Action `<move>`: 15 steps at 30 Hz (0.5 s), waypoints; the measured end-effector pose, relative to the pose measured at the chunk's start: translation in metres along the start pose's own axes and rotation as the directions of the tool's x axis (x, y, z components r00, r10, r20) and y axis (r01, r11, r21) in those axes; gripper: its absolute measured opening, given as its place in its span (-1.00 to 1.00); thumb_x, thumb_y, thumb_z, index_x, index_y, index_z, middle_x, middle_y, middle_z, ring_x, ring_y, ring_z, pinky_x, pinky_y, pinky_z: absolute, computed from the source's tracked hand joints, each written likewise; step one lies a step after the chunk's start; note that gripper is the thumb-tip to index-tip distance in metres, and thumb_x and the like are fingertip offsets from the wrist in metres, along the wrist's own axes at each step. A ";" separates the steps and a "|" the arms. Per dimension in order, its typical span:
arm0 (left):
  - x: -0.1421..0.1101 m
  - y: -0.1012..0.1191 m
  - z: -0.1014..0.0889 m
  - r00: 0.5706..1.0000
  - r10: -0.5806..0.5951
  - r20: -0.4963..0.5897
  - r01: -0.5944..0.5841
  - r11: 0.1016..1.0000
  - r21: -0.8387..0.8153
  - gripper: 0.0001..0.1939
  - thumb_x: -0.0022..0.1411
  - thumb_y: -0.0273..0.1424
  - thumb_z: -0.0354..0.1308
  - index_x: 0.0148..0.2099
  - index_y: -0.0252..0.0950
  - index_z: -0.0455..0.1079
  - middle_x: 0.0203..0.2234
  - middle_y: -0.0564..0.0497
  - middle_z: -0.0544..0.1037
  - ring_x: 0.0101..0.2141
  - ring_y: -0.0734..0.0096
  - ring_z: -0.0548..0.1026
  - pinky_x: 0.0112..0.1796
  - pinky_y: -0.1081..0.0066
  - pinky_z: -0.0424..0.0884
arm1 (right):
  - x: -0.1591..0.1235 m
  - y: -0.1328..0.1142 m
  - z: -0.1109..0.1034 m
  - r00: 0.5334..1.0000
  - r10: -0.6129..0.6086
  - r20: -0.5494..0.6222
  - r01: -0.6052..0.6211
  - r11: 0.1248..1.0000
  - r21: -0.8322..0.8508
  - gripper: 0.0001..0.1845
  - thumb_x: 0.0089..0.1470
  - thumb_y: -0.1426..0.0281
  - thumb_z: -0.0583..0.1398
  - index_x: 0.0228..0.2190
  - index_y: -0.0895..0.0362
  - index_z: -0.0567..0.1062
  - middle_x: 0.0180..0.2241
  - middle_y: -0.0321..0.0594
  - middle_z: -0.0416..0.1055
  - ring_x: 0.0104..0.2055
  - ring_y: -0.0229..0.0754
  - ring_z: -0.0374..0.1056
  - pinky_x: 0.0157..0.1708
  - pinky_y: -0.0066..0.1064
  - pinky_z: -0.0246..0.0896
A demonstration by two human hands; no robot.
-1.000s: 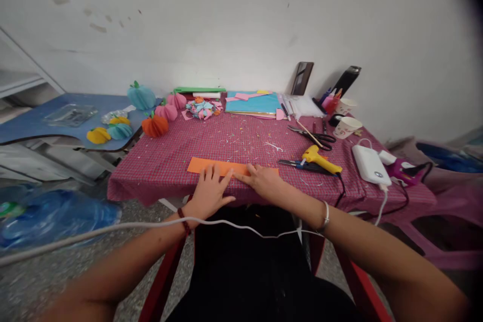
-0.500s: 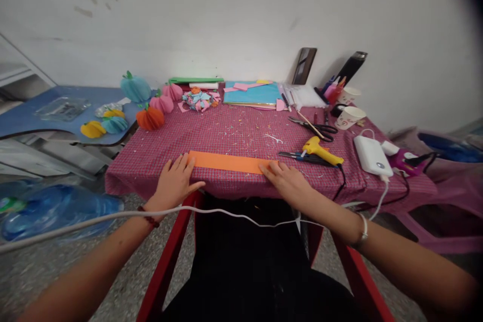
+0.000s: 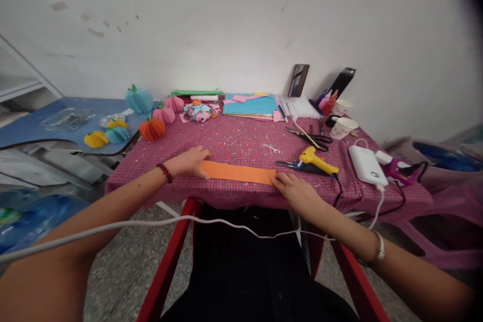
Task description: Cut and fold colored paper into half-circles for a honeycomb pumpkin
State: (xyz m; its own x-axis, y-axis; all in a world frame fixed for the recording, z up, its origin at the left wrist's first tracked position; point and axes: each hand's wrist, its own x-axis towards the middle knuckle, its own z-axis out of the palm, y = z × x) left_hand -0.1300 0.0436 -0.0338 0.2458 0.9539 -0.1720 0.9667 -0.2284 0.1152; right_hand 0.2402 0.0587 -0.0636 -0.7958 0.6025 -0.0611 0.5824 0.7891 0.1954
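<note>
- An orange strip [image 3: 237,172] lies flat near the front edge of the cloth-covered counter [image 3: 177,146], running left to right between the two hands.
- The left hand [image 3: 190,162] is at the strip's left end, thumb on the near side and fingers on the far side; whether its grip is pinching the paper, I cannot tell. A dark red bracelet [image 3: 165,173] circles that wrist.
- The right hand [image 3: 296,191] has its bent fingertips at the strip's right end; I cannot tell if this grip is closed on the paper or only touching it. A white bangle [image 3: 380,246] sits on that forearm.
- Just beyond the right hand lies a yellow glue gun [image 3: 317,161], resting across a blue and black tool [image 3: 289,164].
- Farther back on the right are scissors [image 3: 298,132] with a thin stick [image 3: 306,134] across them, and a paper cup [image 3: 342,129] to their right.
- At the right end of the counter is a white power bank [image 3: 367,165].
- On the far side, a phone [image 3: 298,80] leans against the wall, right of some blue sheets [image 3: 249,106].
- Left of those sheets is a heap of paper scraps [image 3: 199,110].
- On the counter's far left stand an orange paper pumpkin [image 3: 152,130] and two pink ones.
- Left again, a blue counter [image 3: 30,121] carries yellow and light-blue paper pumpkins.
- A white cable [image 3: 222,222] hangs across the near side, in front of the person's dark clothing.
</note>
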 end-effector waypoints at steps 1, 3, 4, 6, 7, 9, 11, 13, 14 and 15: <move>0.004 -0.001 0.000 1.000 0.001 0.012 -0.001 1.000 -0.007 -0.29 -0.18 -0.11 0.36 0.00 -0.37 0.38 -0.10 -0.22 0.47 -0.14 0.08 0.45 -0.18 0.30 0.33 | 0.000 0.000 -0.001 1.000 0.000 0.004 0.000 1.000 0.006 -0.48 0.12 0.66 0.00 0.12 0.29 0.33 0.05 0.13 0.34 0.01 0.03 0.32 -0.09 -0.22 0.31; 0.008 -0.003 -0.001 0.999 -0.011 0.035 0.012 1.000 -0.024 -0.34 -0.19 -0.11 0.36 -0.06 -0.37 0.39 -0.19 -0.19 0.51 -0.25 0.12 0.47 -0.29 0.34 0.32 | 0.000 0.001 -0.001 1.000 0.004 0.005 -0.004 1.000 0.023 -0.47 0.12 0.67 0.00 0.12 0.29 0.33 0.05 0.13 0.34 0.03 0.03 0.31 -0.08 -0.23 0.31; 0.009 -0.004 -0.001 0.999 -0.016 0.048 0.018 0.999 -0.035 -0.39 -0.19 -0.12 0.35 -0.11 -0.36 0.40 -0.27 -0.14 0.53 -0.32 0.17 0.46 -0.35 0.36 0.29 | 0.000 0.002 -0.001 1.000 0.008 0.004 -0.008 0.999 0.035 -0.47 0.11 0.67 0.00 0.11 0.28 0.33 0.05 0.12 0.34 0.04 0.02 0.31 -0.08 -0.24 0.31; 0.011 -0.006 -0.004 0.996 -0.006 0.085 0.012 0.998 -0.064 -0.59 -0.16 -0.17 0.31 -0.27 -0.31 0.43 -0.47 0.01 0.51 -0.47 0.31 0.41 -0.46 0.42 0.22 | 0.001 0.006 -0.004 1.000 0.006 0.003 -0.006 0.998 0.068 -0.49 0.11 0.66 0.01 0.08 0.23 0.38 0.03 0.10 0.36 0.02 0.00 0.33 -0.07 -0.24 0.30; 0.011 -0.005 -0.006 0.994 0.015 0.104 -0.006 0.997 -0.083 -0.70 -0.14 -0.20 0.28 -0.37 -0.29 0.41 -0.56 0.08 0.46 -0.53 0.38 0.37 -0.50 0.45 0.18 | 0.002 0.007 -0.007 1.000 0.008 -0.005 -0.007 0.996 0.086 -0.51 0.11 0.65 0.02 0.06 0.21 0.40 0.01 0.08 0.37 0.02 -0.01 0.34 -0.06 -0.22 0.30; 0.009 0.001 -0.013 0.989 0.083 0.124 -0.067 0.990 -0.127 -0.83 -0.07 -0.28 0.21 -0.51 -0.28 0.36 -0.66 0.14 0.36 -0.58 0.46 0.31 -0.53 0.48 0.12 | 0.009 0.006 -0.019 0.997 0.025 -0.067 -0.016 0.990 0.137 -0.55 0.14 0.58 0.05 0.07 0.17 0.40 0.01 0.06 0.38 0.03 0.01 0.33 -0.03 -0.17 0.27; 0.004 0.015 -0.024 0.982 0.160 0.100 -0.142 0.976 -0.164 -0.87 0.00 -0.36 0.14 -0.52 -0.28 0.35 -0.64 0.14 0.36 -0.56 0.48 0.32 -0.51 0.48 0.14 | 0.021 -0.001 -0.037 0.983 0.045 -0.176 -0.004 0.975 0.224 -0.48 0.16 0.45 0.11 0.16 0.13 0.30 0.07 0.05 0.34 0.08 0.04 0.30 0.01 -0.10 0.23; -0.005 0.037 -0.037 0.974 0.225 0.041 -0.214 0.960 -0.180 -0.90 0.06 -0.41 0.09 -0.45 -0.28 0.39 -0.55 0.10 0.42 -0.47 0.45 0.36 -0.42 0.46 0.19 | 0.036 -0.014 -0.056 0.965 0.018 -0.260 0.071 0.942 0.327 -0.34 0.12 0.33 0.19 0.23 0.10 0.19 0.13 0.04 0.29 0.12 0.04 0.26 0.04 -0.09 0.19; -0.010 0.048 -0.043 0.968 0.252 0.008 -0.246 0.953 -0.176 -0.91 0.09 -0.43 0.08 -0.40 -0.28 0.40 -0.50 0.07 0.45 -0.43 0.42 0.38 -0.37 0.45 0.20 | 0.044 -0.021 -0.065 0.962 -0.018 -0.272 0.120 0.923 0.365 -0.31 0.09 0.29 0.23 0.22 0.09 0.20 0.12 0.03 0.30 0.11 0.03 0.27 0.04 -0.11 0.17; -0.016 0.058 -0.049 0.961 0.277 -0.031 -0.278 0.947 -0.160 -0.90 0.12 -0.44 0.07 -0.38 -0.28 0.40 -0.47 0.05 0.46 -0.40 0.40 0.38 -0.34 0.43 0.21 | 0.052 -0.028 -0.073 0.960 -0.059 -0.273 0.167 0.905 0.392 -0.38 0.08 0.28 0.24 0.17 0.09 0.29 0.07 0.00 0.35 0.07 0.00 0.30 0.01 -0.18 0.18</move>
State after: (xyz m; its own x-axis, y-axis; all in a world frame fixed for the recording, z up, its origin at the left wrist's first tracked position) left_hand -0.0810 0.0242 0.0240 0.5013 0.8591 -0.1032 0.8360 -0.4502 0.3136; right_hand 0.1704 0.0588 -0.0008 -0.8436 0.4994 0.1975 0.4593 0.8615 -0.2166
